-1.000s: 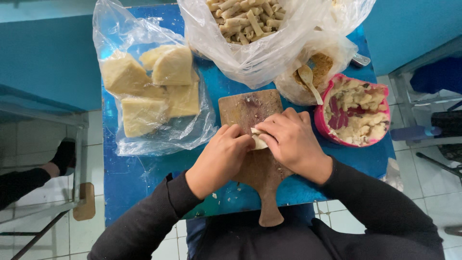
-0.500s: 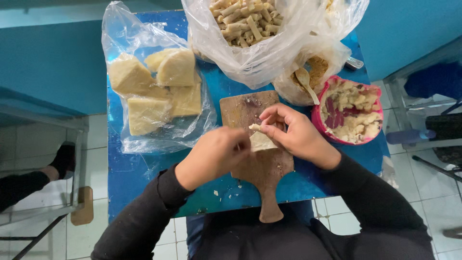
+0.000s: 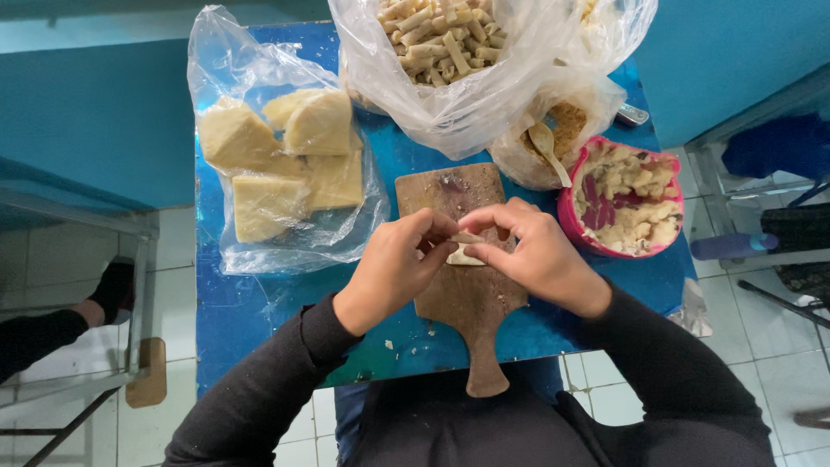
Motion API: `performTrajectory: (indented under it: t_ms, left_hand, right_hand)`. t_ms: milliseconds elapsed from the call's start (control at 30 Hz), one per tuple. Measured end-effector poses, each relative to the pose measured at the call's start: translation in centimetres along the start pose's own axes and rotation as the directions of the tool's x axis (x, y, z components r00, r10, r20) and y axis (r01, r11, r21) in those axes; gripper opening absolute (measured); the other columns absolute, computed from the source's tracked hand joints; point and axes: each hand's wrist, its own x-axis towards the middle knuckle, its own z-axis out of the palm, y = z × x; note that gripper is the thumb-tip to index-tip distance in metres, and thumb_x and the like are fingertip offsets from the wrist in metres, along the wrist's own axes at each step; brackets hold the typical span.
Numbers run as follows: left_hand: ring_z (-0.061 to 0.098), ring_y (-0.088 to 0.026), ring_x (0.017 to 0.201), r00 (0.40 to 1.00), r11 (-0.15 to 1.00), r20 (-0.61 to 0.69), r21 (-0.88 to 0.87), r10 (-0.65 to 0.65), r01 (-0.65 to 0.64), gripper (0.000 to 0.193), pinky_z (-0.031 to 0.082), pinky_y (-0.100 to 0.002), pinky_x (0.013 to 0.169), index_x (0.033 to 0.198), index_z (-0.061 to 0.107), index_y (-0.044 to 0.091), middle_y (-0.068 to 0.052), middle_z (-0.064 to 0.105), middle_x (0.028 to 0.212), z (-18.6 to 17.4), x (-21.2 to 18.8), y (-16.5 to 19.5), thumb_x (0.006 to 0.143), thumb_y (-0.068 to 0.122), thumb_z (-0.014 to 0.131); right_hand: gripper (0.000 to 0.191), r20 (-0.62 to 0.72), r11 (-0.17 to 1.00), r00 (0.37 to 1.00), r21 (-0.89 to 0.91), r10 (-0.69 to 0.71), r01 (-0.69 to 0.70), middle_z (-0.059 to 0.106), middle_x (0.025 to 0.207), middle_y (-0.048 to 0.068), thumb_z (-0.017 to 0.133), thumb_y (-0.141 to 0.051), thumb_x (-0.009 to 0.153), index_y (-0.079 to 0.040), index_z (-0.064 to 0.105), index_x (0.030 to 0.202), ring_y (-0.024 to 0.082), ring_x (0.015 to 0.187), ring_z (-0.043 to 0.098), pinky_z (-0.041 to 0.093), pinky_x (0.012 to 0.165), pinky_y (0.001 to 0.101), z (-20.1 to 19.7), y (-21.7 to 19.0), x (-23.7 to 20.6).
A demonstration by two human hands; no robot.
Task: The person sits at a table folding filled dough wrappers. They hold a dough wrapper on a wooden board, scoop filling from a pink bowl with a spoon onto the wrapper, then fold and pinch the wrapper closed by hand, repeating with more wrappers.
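Observation:
Both hands meet over a wooden cutting board (image 3: 467,303) on a small blue table (image 3: 242,303). My left hand (image 3: 393,268) and my right hand (image 3: 532,251) pinch a small pale piece of dough (image 3: 465,253) between their fingertips, just above the board. The board's handle points toward me. Much of the dough piece is hidden by my fingers.
A clear bag with pale yellow dough blocks (image 3: 277,164) lies at the left. A big bag of rolled sticks (image 3: 437,43) sits at the back. A pink bowl of filling (image 3: 622,199) and a bag with a spoon (image 3: 546,147) stand at the right. A person's leg (image 3: 52,329) shows at left.
My hands have shifted slightly and the fingers have worked around the dough piece, which stays pinched between them over the board.

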Motion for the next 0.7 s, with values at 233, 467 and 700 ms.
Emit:
performTrajectory:
  t_ms: [233,467,700]
  left_hand:
    - [0.078,-0.014,0.078,0.994,0.983,0.052,-0.153,-0.093,0.1,0.018,0.061,-0.027,0.07,0.103,0.068,0.002,-0.009,0.078,0.09,-0.1,0.0,0.2,0.09,0.012,0.077]
    - [0.074,-0.008,0.079,0.982,0.951,0.01,-0.247,-0.187,0.184,0.016,0.06,-0.024,0.07,0.099,0.067,0.0,-0.007,0.078,0.088,0.4,-0.2,-0.4,0.094,0.012,0.075]
    - [0.069,-0.005,0.09,0.986,0.895,0.015,-0.418,-0.166,0.157,0.018,0.057,-0.022,0.078,0.108,0.063,0.0,-0.003,0.073,0.099,0.9,-0.4,-1.5,0.098,0.012,0.073]
  right_hand:
    - [0.021,-0.086,0.988,0.99,-0.12,-0.11,0.1,0.074,0.089,0.0,0.078,-0.011,0.085,-0.013,0.077,0.106,0.016,0.078,0.061,0.041,0.078,0.0318,0.3,-0.6,-0.5]
    - [0.021,-0.197,0.876,0.895,-0.371,-0.399,0.309,0.074,0.105,-0.001,0.083,-0.01,0.086,-0.013,0.076,0.106,0.019,0.092,0.061,0.039,0.084,0.0348,0.8,-0.8,-0.9]
    - [0.041,-0.247,0.885,0.882,-0.351,-0.402,0.305,0.072,0.109,0.0,0.086,-0.017,0.082,-0.011,0.069,0.118,0.022,0.095,0.06,0.041,0.087,0.0371,0.8,-0.6,-1.1]
